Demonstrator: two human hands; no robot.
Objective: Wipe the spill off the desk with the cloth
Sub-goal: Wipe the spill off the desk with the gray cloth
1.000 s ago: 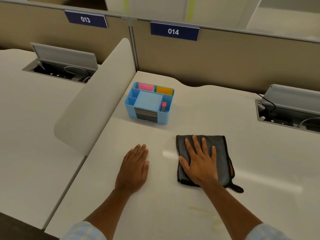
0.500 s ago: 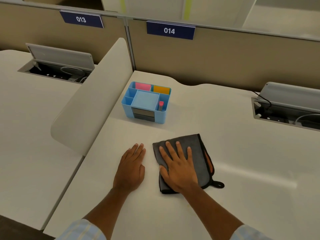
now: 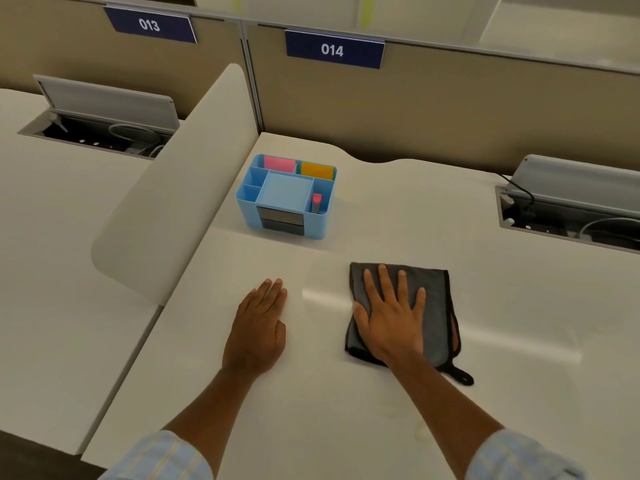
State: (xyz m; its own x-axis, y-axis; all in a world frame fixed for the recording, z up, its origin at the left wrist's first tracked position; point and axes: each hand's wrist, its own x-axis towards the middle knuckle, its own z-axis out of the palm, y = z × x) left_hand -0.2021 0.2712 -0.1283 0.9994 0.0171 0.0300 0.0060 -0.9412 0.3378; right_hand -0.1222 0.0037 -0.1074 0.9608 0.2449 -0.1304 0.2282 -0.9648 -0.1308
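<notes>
— So, where is the cloth (image 3: 434, 306)?
— Flat on the white desk (image 3: 519, 341), folded, dark grey with a black edge and a small hanging loop at its near right corner. The right hand (image 3: 391, 323) lies on top of it, palm down, fingers spread wide, gripping nothing.
— And the left hand (image 3: 258, 330)?
— Flat on the bare desk just left of the cloth, fingers together, not touching it, holding nothing.
— Any spill visible?
— A faint yellowish smear (image 3: 424, 433) shows on the desk by the right forearm, nearer than the cloth; I cannot tell more.
— What else is there?
— A blue organizer (image 3: 287, 199) stands farther back, well apart from both hands, under the "014" sign (image 3: 334, 49).
</notes>
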